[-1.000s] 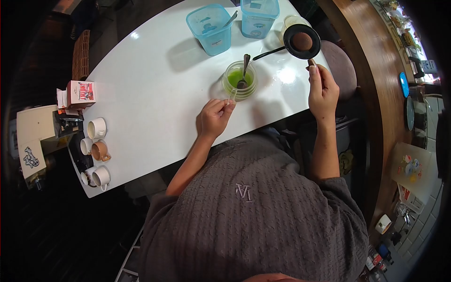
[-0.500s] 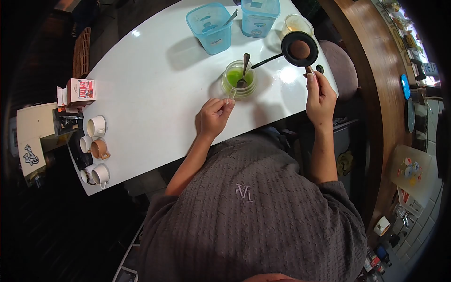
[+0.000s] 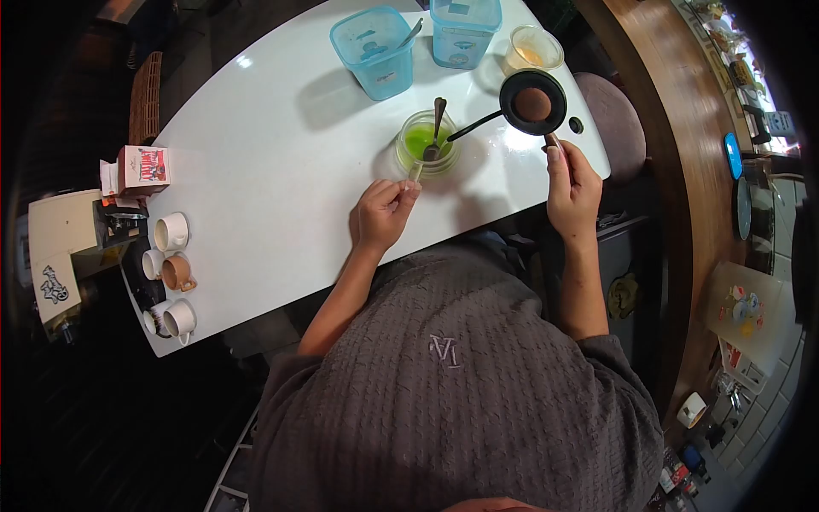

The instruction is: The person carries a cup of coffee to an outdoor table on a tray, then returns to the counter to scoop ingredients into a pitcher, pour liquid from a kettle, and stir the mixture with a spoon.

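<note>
My left hand [image 3: 384,212] pinches the small clear handle of a glass mug [image 3: 401,158] standing on the table. Bright green liquid [image 3: 419,138] fills part of the mug, and a metal spoon [image 3: 438,119] leans in it. My right hand [image 3: 572,189] is closed around the handle of a black round pan-like tool [image 3: 510,101] with a brown disc-shaped middle, held up to the mug's right. From its rim a thin black rod [image 3: 474,125] slants down to the mug's edge; whether it touches the glass I cannot tell.
Two blue plastic containers [image 3: 388,81] stand at the back of the white table [image 3: 264,196], one with a utensil inside. A clear tub [image 3: 550,47] is behind the black tool. Several cups [image 3: 173,230] and a red-and-white box [image 3: 145,171] line the left edge.
My right hand and the black tool have shifted slightly left and down. The rod's end now lies nearer the mug's rim. My left hand stays at the mug handle.
</note>
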A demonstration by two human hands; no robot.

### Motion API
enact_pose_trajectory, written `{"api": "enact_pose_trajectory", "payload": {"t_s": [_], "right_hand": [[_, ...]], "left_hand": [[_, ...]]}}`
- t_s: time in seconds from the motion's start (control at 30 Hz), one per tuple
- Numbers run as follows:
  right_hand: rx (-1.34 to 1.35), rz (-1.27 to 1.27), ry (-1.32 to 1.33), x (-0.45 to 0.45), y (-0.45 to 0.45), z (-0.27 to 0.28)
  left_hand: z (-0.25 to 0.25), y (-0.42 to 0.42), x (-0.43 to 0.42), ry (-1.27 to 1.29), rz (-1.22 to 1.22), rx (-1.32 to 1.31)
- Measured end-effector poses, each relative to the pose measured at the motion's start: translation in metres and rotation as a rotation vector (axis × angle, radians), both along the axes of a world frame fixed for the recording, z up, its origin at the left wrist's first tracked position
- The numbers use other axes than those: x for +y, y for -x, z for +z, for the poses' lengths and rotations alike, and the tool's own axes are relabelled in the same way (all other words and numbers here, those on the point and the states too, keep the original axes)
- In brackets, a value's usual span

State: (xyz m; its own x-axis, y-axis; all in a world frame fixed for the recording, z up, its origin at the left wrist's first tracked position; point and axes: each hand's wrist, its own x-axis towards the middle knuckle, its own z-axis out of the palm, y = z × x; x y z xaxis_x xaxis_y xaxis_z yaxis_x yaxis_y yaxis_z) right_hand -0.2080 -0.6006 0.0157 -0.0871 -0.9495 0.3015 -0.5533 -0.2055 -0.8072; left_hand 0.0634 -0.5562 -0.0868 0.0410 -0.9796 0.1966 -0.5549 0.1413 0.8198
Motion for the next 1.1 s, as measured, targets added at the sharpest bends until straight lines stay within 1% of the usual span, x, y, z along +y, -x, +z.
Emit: {"api": "enact_pose_trajectory", "payload": {"t_s": [0.2,0.27,0.3,0.37,0.4,0.47,0.53,0.67,0.73,0.77,0.8,0.83,0.87,0.93,1.1], "right_hand": [[-0.038,-0.011,0.010,-0.002,-0.007,-0.004],[-0.206,-0.038,-0.062,-0.003,-0.009,-0.009],[-0.207,-0.035,-0.060,-0.003,-0.008,-0.014],[-0.465,-0.008,-0.208,-0.004,-0.003,-0.027],[-0.464,-0.004,-0.205,-0.004,-0.001,-0.031],[-0.630,-0.007,-0.294,-0.005,0.001,-0.037],[-0.658,-0.027,-0.303,-0.008,0.006,-0.050],[-0.674,-0.119,-0.332,-0.011,0.012,-0.063],[-0.669,-0.117,-0.350,-0.013,0.019,-0.074],[-0.665,-0.118,-0.367,-0.015,0.022,-0.078],[-0.666,-0.113,-0.366,-0.017,0.019,-0.078],[-0.679,-0.163,-0.335,-0.019,0.015,-0.078],[-0.691,-0.214,-0.305,-0.021,0.013,-0.078],[-0.684,-0.198,-0.324,-0.024,0.018,-0.085],[-0.685,-0.180,-0.376,-0.028,0.020,-0.089]], "left_hand": [[-0.004,0.000,0.000,0.032,0.003,-0.001],[-0.004,0.000,0.000,0.034,0.001,-0.018],[-0.002,0.000,0.000,0.025,0.006,-0.011],[0.001,0.001,0.001,0.019,0.016,-0.005],[0.002,0.002,0.001,0.000,0.012,0.009],[0.003,0.002,0.002,-0.016,0.013,0.023],[0.005,0.003,0.002,0.062,0.007,0.095],[0.012,0.010,-0.002,0.083,0.036,0.148],[0.012,0.011,-0.005,-0.101,-0.027,0.320],[0.013,0.011,-0.005,-0.098,-0.023,0.319],[0.022,0.010,-0.006,-0.313,-0.078,0.436],[0.026,0.010,-0.007,-0.527,-0.135,0.550],[0.023,0.009,-0.009,-0.523,-0.134,0.548],[0.015,0.008,-0.009,-0.527,-0.183,0.691],[0.009,0.008,-0.011,-0.496,-0.203,0.723]]}}
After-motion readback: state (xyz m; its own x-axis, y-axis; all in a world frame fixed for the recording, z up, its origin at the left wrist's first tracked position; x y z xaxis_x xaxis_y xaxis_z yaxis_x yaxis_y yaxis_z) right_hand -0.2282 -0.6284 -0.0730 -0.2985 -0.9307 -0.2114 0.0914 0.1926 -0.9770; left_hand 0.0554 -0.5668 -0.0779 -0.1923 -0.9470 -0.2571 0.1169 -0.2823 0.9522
